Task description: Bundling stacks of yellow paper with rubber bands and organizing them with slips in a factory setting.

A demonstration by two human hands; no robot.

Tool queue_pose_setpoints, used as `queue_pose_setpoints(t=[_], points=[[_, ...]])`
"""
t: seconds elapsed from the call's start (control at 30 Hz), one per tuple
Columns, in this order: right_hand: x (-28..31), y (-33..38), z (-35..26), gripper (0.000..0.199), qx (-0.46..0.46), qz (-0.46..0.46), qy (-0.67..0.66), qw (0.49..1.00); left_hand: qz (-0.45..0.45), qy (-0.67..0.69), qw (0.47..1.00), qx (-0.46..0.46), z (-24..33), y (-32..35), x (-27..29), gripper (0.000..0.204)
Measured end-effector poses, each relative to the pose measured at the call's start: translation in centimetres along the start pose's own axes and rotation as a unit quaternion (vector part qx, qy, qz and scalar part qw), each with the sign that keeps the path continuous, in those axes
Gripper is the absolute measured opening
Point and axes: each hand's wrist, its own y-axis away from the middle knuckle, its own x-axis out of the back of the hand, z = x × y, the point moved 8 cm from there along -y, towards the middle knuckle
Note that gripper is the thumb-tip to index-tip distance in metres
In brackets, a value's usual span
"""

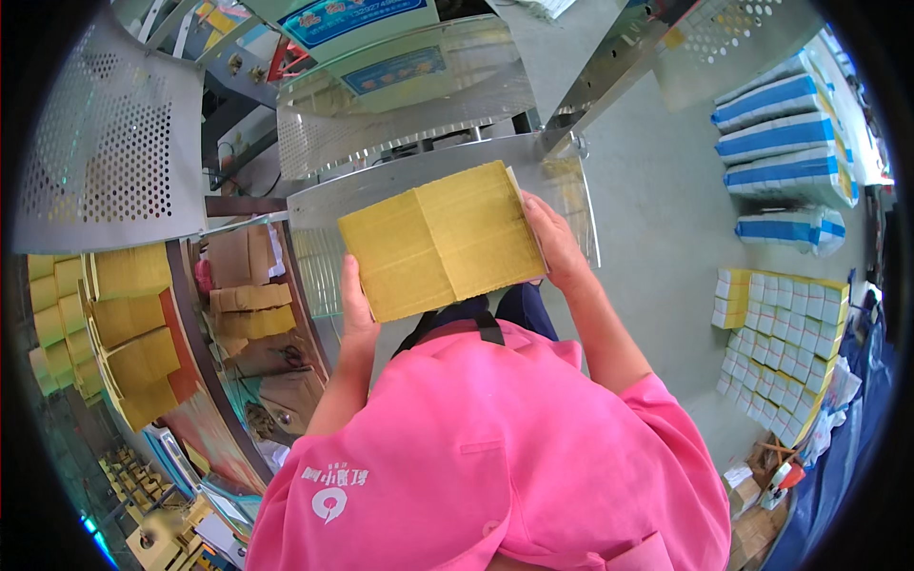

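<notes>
A wide slab of yellow paper (400,238), apparently a stack, is held level in front of me at both ends. A line runs down its middle, and a pale edge shows along its right end. My left hand (356,297) is closed on the left end, its thumb upright along the side and its other fingers hidden beneath. On the right end my right hand (554,240) is closed too, with its fingers mostly under the paper. Just beyond the paper lies a metal tray (324,195) of the machine.
Perforated metal panels (105,143) and a clear cover (409,90) stand ahead. At left, a shelf holds yellow paper stacks (138,324). Blue-and-white wrapped bales (776,147) and rows of white-and-yellow bundles (785,333) rest on the floor at right.
</notes>
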Motion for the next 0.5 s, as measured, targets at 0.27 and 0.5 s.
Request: queue_pose_setpoints(t=[0.27,0.5], points=[[-0.9,-1.0,-0.3,0.045,0.021,0.02,0.022,0.999,0.013,0.03,0.999,-0.004,0.0,0.0,-0.3,0.059],[0.0,-0.8,0.7,0.048,-0.013,0.066,0.018,0.998,0.033,0.098,0.994,0.039,-1.4,0.0,-0.2,0.059]])
